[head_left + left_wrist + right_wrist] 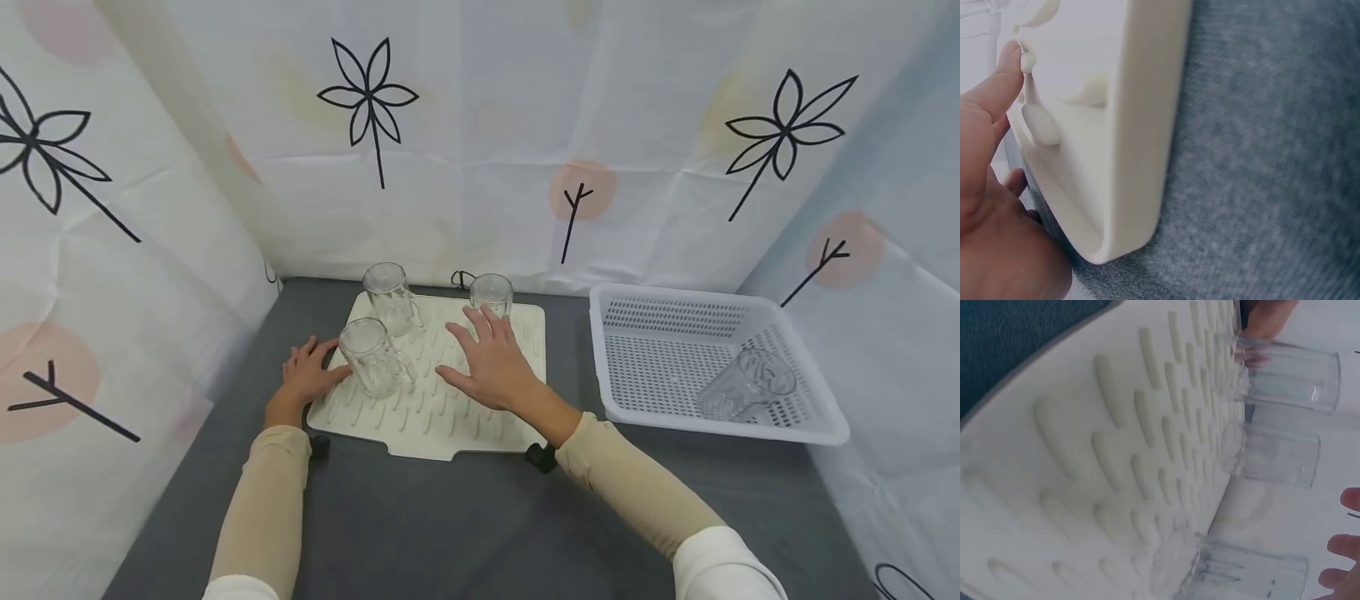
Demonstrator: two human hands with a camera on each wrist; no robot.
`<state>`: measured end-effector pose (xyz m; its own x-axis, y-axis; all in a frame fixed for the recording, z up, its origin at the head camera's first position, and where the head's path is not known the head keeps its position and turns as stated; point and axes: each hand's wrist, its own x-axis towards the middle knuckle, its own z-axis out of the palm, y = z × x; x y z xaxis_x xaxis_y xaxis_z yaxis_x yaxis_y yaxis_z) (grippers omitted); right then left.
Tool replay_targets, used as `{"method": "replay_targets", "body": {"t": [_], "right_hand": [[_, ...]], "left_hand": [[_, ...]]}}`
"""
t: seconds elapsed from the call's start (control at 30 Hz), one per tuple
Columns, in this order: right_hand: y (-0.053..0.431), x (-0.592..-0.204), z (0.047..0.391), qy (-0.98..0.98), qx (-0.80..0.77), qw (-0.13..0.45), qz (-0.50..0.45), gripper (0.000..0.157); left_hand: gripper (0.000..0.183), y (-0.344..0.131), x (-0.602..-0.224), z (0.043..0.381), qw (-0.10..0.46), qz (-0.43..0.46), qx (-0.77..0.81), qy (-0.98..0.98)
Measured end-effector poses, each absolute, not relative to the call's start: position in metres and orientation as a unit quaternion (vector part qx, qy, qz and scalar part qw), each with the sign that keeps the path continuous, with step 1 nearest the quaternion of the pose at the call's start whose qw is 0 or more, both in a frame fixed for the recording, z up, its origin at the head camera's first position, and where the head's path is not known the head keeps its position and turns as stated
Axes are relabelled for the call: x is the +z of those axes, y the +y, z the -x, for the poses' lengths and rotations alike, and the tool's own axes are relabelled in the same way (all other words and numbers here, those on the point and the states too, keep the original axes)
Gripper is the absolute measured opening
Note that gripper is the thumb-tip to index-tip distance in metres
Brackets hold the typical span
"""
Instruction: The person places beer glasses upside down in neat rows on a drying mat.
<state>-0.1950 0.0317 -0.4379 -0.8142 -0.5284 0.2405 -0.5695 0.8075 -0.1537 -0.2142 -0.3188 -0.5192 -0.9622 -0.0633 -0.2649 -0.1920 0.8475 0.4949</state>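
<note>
A white ridged drying mat point(427, 443) lies on the dark tabletop. On its left half stand two clear glass mugs, a nearer mug point(372, 362) and a farther mug point(390, 302); a third mug point(491, 290) stands at the back right. My left hand point(309, 372) rests at the mat's left edge, its thumb point(999, 84) over the rim and its other fingers outside it. Above the mat, my right hand point(495, 362) is spread with nothing in it, fingertips overlapping the third mug in the head view. The right wrist view shows those fingers apart from that mug point(1250, 572).
A white perforated plastic basket point(720, 423) stands on the right of the table, with one glass mug point(738, 387) tipped over inside. Patterned white curtains point(465, 167) enclose the back and sides. A small dark object point(542, 457) sits by the mat's front right corner.
</note>
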Motion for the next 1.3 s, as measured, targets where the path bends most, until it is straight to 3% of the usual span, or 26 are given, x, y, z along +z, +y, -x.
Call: {"method": "replay_targets", "body": {"t": [0.77,1.3], "right_hand": [[0.100,-0.405,0.218,-0.975,0.117,-0.010,-0.190,0.085],[0.150,-0.398,0.221,-0.982,0.113,-0.013,-0.150,0.088]], "left_hand": [[0.077,-0.318,-0.515,0.215,0.121,0.064,0.275,0.952],[0.082,-0.325,-0.527,0.219,0.120,0.056,0.269,0.954]]}}
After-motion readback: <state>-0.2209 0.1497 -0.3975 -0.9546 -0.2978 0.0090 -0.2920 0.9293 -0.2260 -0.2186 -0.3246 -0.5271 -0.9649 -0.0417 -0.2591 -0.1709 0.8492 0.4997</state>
